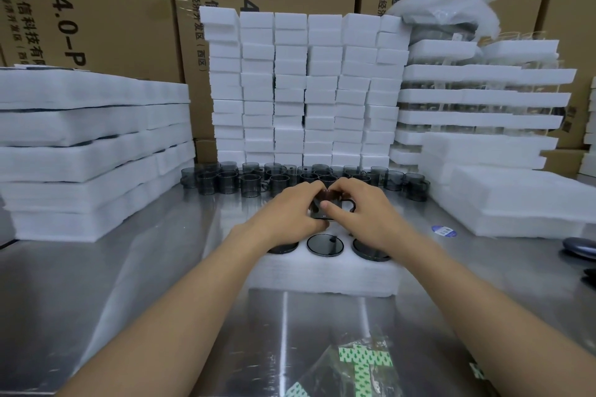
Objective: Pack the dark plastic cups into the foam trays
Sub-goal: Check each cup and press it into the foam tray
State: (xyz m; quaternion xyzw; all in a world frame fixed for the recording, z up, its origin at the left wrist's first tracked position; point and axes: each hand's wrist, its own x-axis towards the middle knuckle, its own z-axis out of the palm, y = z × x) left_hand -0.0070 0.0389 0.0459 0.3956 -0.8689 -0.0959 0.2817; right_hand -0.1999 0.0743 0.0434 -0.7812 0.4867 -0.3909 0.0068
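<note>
A white foam tray (325, 274) lies on the steel table in front of me. Its near row holds three dark cups seated upside down, the middle one (325, 245) showing its round base. Above the tray's far row, my left hand (292, 214) and my right hand (364, 213) together grip one dark plastic cup (325, 203) with a side handle. Both hands curl around it from either side and hide most of it. Behind the hands, several loose dark cups (251, 182) stand in rows on the table.
Stacks of foam sheets (90, 151) rise on the left. Small foam blocks (303, 90) stand piled at the back, and filled trays (483, 97) are stacked at right. Cardboard boxes line the wall. A clear bag with green print (361, 364) lies near me.
</note>
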